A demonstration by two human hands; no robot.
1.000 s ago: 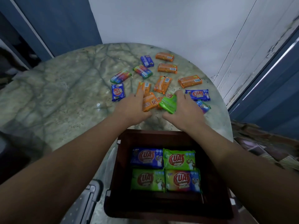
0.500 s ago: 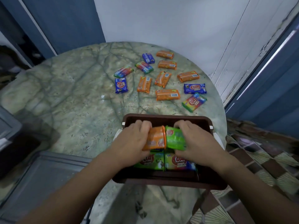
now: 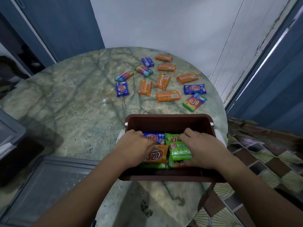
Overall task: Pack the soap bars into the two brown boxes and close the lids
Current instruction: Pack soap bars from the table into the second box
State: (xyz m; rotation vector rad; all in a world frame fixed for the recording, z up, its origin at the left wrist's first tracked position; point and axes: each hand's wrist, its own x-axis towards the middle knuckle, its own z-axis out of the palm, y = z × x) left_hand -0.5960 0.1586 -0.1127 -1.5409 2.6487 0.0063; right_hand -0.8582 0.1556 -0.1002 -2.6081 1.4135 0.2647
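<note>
A brown box (image 3: 168, 122) stands open at the near edge of the round marble table (image 3: 68, 99). Inside it lie soap bars, among them a blue bar (image 3: 155, 137) and green ones. My left hand (image 3: 136, 149) holds an orange soap bar (image 3: 157, 155) down on the lower layer. My right hand (image 3: 200, 148) holds a green soap bar (image 3: 180, 151) beside it. Several more soap bars in orange (image 3: 168, 96), blue (image 3: 194, 89) and rainbow (image 3: 194, 102) wrappers lie scattered on the table beyond the box.
A grey lid or tray (image 3: 41, 185) lies low at the left. A white wall and blue door frames stand behind the table. A patterned tiled floor (image 3: 262, 169) shows at the right. White latches sit on the box's sides.
Both hands picked an orange and a green bar from the table, carried them over the box and lowered them onto the bars inside.
</note>
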